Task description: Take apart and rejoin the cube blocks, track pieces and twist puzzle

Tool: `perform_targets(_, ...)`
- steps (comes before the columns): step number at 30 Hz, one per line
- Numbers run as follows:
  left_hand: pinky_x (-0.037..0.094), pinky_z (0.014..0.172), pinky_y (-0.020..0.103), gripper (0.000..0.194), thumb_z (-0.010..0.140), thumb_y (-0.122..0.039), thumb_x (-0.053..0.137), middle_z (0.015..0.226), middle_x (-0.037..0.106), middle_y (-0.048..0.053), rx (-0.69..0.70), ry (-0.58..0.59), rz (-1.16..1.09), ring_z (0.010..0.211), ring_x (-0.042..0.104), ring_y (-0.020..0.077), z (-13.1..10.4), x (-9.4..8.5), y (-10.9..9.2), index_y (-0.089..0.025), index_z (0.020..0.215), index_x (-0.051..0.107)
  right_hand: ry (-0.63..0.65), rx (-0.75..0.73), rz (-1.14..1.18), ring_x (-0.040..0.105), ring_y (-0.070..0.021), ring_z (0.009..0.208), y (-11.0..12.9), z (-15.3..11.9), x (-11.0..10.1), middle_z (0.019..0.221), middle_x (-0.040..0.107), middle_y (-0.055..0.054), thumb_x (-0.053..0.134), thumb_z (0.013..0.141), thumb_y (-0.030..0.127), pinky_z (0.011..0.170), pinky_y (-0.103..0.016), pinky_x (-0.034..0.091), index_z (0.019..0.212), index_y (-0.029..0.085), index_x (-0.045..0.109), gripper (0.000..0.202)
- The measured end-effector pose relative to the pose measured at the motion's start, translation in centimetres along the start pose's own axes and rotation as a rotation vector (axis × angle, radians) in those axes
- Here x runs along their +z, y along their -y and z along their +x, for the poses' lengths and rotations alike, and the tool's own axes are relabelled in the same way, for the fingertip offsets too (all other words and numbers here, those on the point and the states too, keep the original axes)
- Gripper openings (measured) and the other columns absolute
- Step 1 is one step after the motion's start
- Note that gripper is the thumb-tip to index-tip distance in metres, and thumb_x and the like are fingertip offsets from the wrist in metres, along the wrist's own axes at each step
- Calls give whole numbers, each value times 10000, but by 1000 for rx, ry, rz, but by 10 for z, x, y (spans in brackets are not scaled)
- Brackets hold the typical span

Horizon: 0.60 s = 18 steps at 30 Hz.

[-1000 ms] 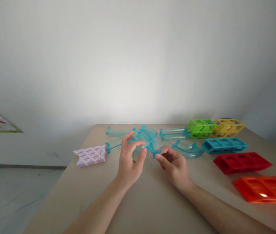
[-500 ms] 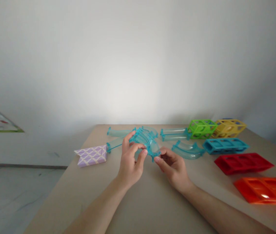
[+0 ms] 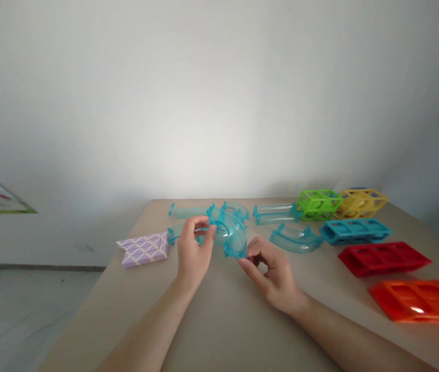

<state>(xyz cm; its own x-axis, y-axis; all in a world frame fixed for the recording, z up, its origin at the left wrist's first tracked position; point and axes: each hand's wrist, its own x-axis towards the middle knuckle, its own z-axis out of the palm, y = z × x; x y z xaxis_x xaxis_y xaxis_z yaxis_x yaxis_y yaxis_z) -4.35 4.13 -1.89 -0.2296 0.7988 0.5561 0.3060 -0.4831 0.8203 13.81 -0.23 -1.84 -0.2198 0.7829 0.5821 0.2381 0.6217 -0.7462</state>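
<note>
A curved clear-blue track piece (image 3: pixel 236 241) is raised above the middle of the table. My right hand (image 3: pixel 271 271) pinches its lower right corner between thumb and fingers. At its left side my left hand (image 3: pixel 196 250) has thumb and fingers curled near the piece's edge; whether they touch it is hard to make out against the blue pieces behind. More clear-blue pieces lie around: a long one (image 3: pixel 189 212) at the back left, straight ones (image 3: pixel 276 213) behind my right hand, and a curved one (image 3: pixel 297 240) to the right.
A purple patterned packet (image 3: pixel 145 249) lies at the left. On the right stand green (image 3: pixel 319 205) and yellow (image 3: pixel 362 203) frames, then blue (image 3: pixel 355 231), red (image 3: pixel 384 258) and orange (image 3: pixel 423 301) blocks. A wall rises behind the table (image 3: pixel 212 330).
The held curved piece has turned, its end now facing down toward me. My left hand has moved left, away from my right hand, and its fingers have shifted on or off the piece.
</note>
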Motion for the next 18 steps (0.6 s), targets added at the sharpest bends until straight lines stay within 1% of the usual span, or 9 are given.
perform_targets(2,544,741,305,194,811,-318,668,914,688,63,-62,35,-6,802,663,171,0,1,2,-189,950,632,33,-91,-54,469,-136,593,3,0,-1,690,502,10,594,885,209,545,-266,389,784,219,500,138)
perform_targets(5,547,731,300,161,802,-317,672,854,702,59,-99,77,-15,777,672,173,-3,2,1,-184,892,659,53,-184,-102,474,-145,603,6,-1,-1,688,512,5,592,872,162,549,-273,389,804,227,497,134)
perform_targets(11,535,673,254,178,778,-287,675,821,677,45,-182,94,-62,756,659,159,-5,3,-9,-174,911,638,26,-278,-164,485,-149,603,5,-4,-2,698,519,1,592,852,107,551,-271,399,857,233,499,157)
perform_targets(15,501,614,233,144,772,-291,678,731,653,19,-224,131,-85,668,635,145,-5,3,-13,-173,835,625,81,-359,-200,518,-162,640,10,-3,-4,737,566,-24,604,838,96,569,-280,417,899,228,520,168)
perform_targets(18,477,573,232,138,803,-309,654,691,653,5,-229,171,-172,606,622,143,-6,2,-15,-184,846,616,150,-375,-156,545,-177,677,14,-3,-5,764,598,-45,624,815,90,595,-294,434,889,220,539,172)
